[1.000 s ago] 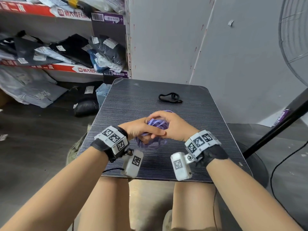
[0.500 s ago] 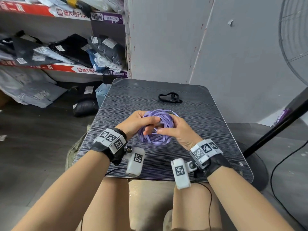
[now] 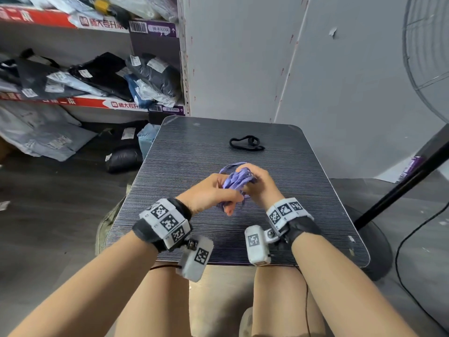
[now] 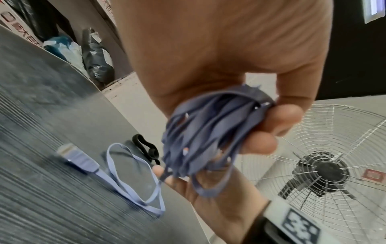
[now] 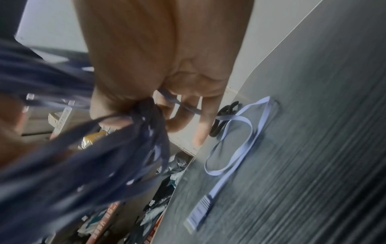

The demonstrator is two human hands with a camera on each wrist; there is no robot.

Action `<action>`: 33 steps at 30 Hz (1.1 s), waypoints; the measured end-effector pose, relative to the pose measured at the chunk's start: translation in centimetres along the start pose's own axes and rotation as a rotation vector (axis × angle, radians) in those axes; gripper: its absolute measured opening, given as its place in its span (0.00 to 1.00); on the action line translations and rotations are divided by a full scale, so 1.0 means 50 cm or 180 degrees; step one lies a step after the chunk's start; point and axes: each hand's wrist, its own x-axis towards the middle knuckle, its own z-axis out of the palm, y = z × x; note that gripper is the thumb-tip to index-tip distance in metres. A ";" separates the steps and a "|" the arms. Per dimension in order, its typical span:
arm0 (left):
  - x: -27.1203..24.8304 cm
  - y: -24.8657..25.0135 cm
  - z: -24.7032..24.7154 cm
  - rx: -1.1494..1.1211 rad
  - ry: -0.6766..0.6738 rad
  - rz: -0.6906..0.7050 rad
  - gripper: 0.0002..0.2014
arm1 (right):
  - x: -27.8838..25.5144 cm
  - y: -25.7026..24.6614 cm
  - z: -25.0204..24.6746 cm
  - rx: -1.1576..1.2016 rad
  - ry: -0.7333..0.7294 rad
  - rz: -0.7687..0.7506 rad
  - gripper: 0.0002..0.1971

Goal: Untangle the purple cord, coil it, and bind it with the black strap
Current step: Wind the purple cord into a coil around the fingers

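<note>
Coiling partly done: both hands' fingers grasp the bunched purple cord (image 3: 237, 182); tail loose on the surface (image 3: 303, 190); black strap (image 3: 245, 143) untouched.

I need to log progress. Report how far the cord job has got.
Done: most of the flat purple cord is gathered into loops.
In hand: left hand and right hand both grip that bundle; one loop and the plug end lie on the dark striped table.
Left: binding; the black strap lies untouched.
</note>
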 end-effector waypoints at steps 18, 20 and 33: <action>-0.010 -0.013 -0.023 -0.1840 0.0456 0.0029 0.15 | -0.047 0.004 0.006 -0.0708 0.0037 0.0205 0.12; -0.004 -0.010 -0.018 -0.1707 0.0377 -0.0022 0.14 | -0.037 0.007 -0.001 -0.0819 0.0161 0.0173 0.12; -0.019 0.013 -0.029 -0.1581 0.1013 -0.0077 0.27 | -0.024 0.006 0.003 -0.0317 0.0000 0.0319 0.20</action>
